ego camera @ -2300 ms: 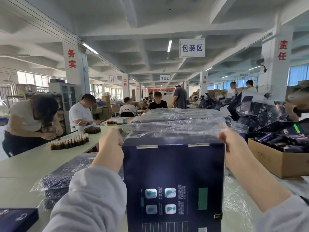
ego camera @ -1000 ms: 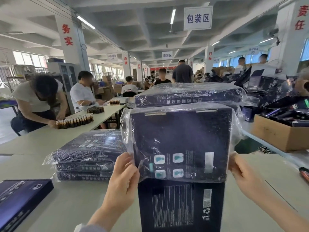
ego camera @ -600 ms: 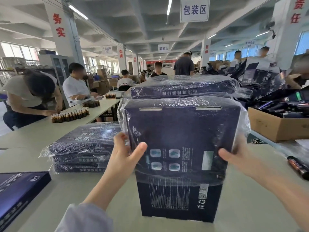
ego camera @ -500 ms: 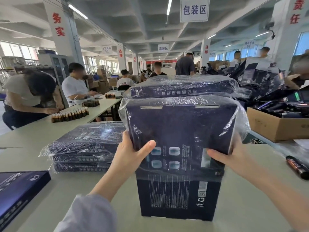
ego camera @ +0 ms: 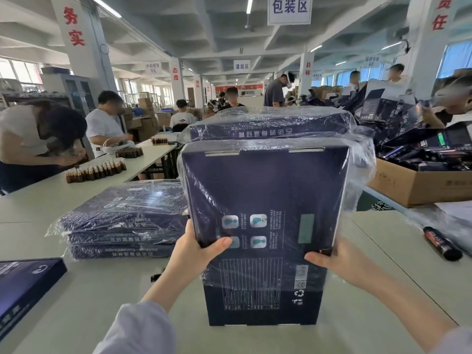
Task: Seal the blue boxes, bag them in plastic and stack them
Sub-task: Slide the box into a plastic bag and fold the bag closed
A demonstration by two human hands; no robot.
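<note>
So the blue box (ego camera: 255, 307) stands upright on the desk (ego camera: 89, 302), right in the middle in front of the person, printed back facing the camera. The plastic bag (ego camera: 357, 175) is over it from the top and now covers most of it, with only the bottom strip still bare. A couple of seconds back the bag was just bunched up at the top edge, so it's come a good way down, and it sits a touch lower than half a second ago too.

Left hand (ego camera: 196, 254) grips the bag against the box's lower left edge, thumb across the front and fingers wrapped round the back where you can't see them. Right hand (ego camera: 339, 261) does the same on the lower right edge. Both hands sit lower on the box than before.

Just left of the box there's a stack of bagged boxes (ego camera: 122, 221) lying flat. Behind it another bagged box (ego camera: 268, 126) lies higher up; can't tell what it rests on. An unbagged box (ego camera: 23, 284) lies at the near left edge. Off to the right there's a dark tube (ego camera: 441, 244) on the desk and a cardboard carton (ego camera: 419, 187) full of dark packs. Rows of brown bottles (ego camera: 97, 171) stand on the next desk over.
</note>
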